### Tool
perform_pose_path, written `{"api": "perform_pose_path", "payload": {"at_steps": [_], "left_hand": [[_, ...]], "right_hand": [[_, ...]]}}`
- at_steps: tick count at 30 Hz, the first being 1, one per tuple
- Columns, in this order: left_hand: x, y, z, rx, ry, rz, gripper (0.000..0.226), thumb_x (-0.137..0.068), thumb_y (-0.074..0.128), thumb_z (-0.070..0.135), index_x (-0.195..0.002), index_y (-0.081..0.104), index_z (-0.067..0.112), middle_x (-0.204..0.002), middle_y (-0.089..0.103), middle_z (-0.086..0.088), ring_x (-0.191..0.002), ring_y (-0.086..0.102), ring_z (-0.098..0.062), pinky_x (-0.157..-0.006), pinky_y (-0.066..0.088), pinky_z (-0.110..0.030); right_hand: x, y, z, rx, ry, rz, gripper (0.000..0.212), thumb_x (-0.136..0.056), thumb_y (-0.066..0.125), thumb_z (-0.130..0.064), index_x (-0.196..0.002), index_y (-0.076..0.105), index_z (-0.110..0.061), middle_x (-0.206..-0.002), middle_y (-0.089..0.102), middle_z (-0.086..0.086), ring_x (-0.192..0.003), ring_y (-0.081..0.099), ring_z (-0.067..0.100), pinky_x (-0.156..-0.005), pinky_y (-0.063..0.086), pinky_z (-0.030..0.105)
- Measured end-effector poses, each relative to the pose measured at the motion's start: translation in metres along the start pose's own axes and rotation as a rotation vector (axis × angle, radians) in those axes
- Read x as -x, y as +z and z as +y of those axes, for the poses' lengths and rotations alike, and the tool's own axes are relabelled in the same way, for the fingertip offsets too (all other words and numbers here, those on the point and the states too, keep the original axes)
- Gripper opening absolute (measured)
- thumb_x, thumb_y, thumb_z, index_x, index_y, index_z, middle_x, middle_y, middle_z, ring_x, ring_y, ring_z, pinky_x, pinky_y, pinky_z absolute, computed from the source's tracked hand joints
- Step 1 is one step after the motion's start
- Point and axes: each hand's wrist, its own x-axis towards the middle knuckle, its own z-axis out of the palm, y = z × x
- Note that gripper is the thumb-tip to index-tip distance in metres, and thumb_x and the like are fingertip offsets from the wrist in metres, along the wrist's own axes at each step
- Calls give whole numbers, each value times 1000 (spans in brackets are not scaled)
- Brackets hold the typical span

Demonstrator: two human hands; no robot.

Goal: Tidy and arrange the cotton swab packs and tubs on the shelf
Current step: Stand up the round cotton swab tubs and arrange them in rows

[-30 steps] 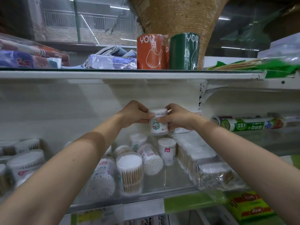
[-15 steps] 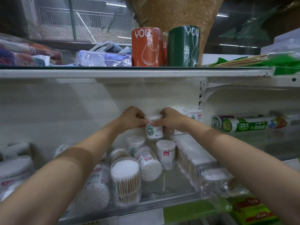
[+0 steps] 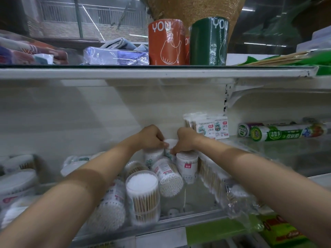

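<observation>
1. Change: a second ago both hands held a small tub [image 3: 168, 143] up in front of the back wall; it now sits low at the rear of the shelf [image 3: 197, 214], between two upright tubs and in line with them. Judged from this, the tub is being seated in the back row, and that placement is almost done.
2. Grip: the left hand [image 3: 151, 137] and the right hand [image 3: 185, 140] both pinch the tub's top with curled fingers; neither has let go.
3. Remaining work, as judged: a tipped tub [image 3: 169, 176] lies on its side among the standing ones, and another fallen tub [image 3: 109, 208] lies at the front left.
4. Materials: the tubs are clear, rigid plastic cylinders with printed labels; the front tub [image 3: 143, 196] shows white cotton tips above pale wooden sticks.
5. The bagged packs [image 3: 220, 178] are soft, crinkled clear film in a row along the right; the boxed packs [image 3: 211, 128] stand at the back wall.
6. The shelf is glass with a metal front rail.
</observation>
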Motion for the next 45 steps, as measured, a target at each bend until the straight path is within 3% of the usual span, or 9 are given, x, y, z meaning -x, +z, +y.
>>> {"api": "perform_pose_path", "payload": {"at_steps": [6, 9, 16, 19, 22, 25, 30, 37, 45], "left_hand": [[20, -14, -1, -46, -110, -138, 41, -73, 73, 48, -69, 62, 8, -63, 50, 0, -59, 43, -15, -56, 35, -25], [31, -16, -3, -55, -129, -155, 43, -69, 76, 45, -87, 65, 7, -71, 51, 2, -64, 48, -13, -61, 43, -25], [47, -34, -1, 70, -177, 133, 30, -73, 75, 28, -84, 66, 2, -83, 59, -12, -73, 57, -23, -66, 53, -33], [57, -50, -4, 276, -184, 227, 24, -76, 74, 24, -87, 60, 8, -94, 58, -12, -81, 58, -22, -67, 54, -31], [62, -58, -9, 374, -217, 235, 65, -72, 78, 25, -125, 50, 0, -118, 57, -14, -92, 59, -22, -74, 52, -31], [67, -59, -11, 337, -193, 253, 82, -68, 81, 30, -135, 42, 3, -122, 57, -12, -98, 57, -21, -85, 48, -30], [67, -58, -10, 369, -165, 251, 86, -63, 85, 28, -134, 42, 8, -113, 56, -4, -96, 57, -18, -78, 48, -28], [59, -42, -12, 383, -245, 156, 83, -64, 85, 22, -134, 42, 7, -124, 55, -11, -97, 56, -20, -59, 50, -23], [45, -26, -13, 199, -233, 147, 85, -62, 87, 27, -130, 45, 1, -122, 53, -13, -90, 57, -21, -77, 56, -33]], "right_hand": [[6, -1, -7, 26, 9, 15, 40, -77, 72, -33, -101, 52, -9, -115, 60, 11, -95, 57, 26, -74, 47, 29], [15, -2, -11, 82, -25, 76, 47, -78, 70, -32, -115, 55, -6, -119, 59, 12, -108, 57, 28, -86, 50, 33], [20, -4, -26, -76, -92, 172, 24, -84, 55, -14, -99, 69, -1, -108, 68, 16, -100, 63, 30, -84, 53, 32], [21, -9, -32, -239, -94, 161, 31, -89, 56, -16, -115, 64, -2, -118, 64, 14, -107, 61, 29, -90, 51, 33], [24, -10, -38, -500, -130, 69, 45, -87, 61, -14, -131, 52, -7, -122, 61, 11, -105, 62, 25, -87, 54, 32], [25, -8, -46, -619, -156, 11, 59, -81, 72, -19, -133, 46, -7, -111, 65, 13, -97, 65, 24, -83, 56, 34], [25, -11, -51, -521, -147, 58, 61, -79, 75, -24, -130, 48, -7, -102, 63, 10, -74, 62, 15, -67, 56, 26], [9, -4, -48, -241, -137, 94, 33, -80, 71, -27, -99, 69, 0, -88, 62, 6, -79, 56, 19, -54, 37, 18], [-3, 1, -44, -119, -116, 97, 40, -80, 72, -20, -115, 64, -3, -119, 64, 11, -111, 59, 24, -85, 45, 24]]}}
